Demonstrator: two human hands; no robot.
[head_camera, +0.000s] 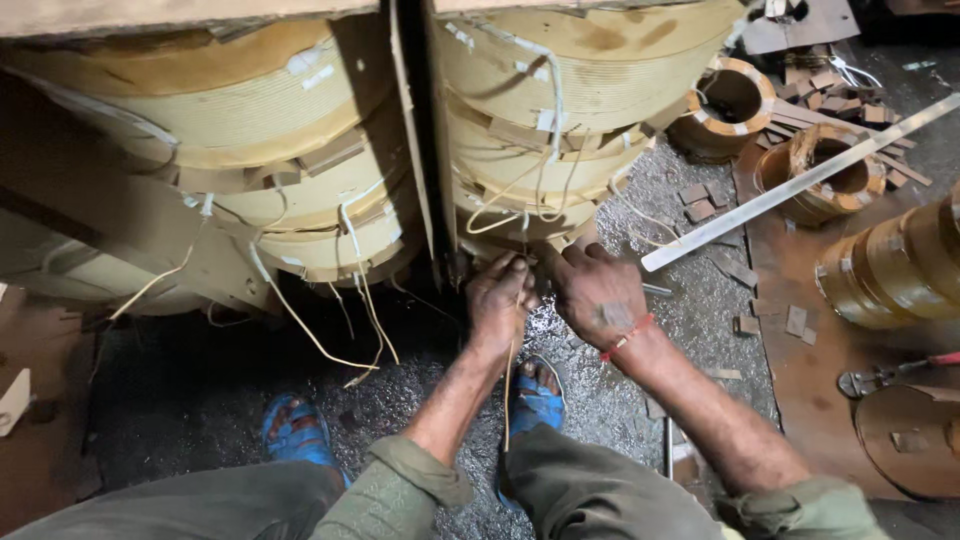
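Both hands are closed on a thin lead at the foot of the right coil: left hand pinching it, right hand beside. Lead dressing is judged in hand; steady tension is called for next.

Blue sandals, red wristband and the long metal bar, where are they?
blue sandals (296, 432), head view, strap of the left one.
red wristband (627, 337), head view, thread across the wrist.
long metal bar (800, 183), head view, middle of its length.
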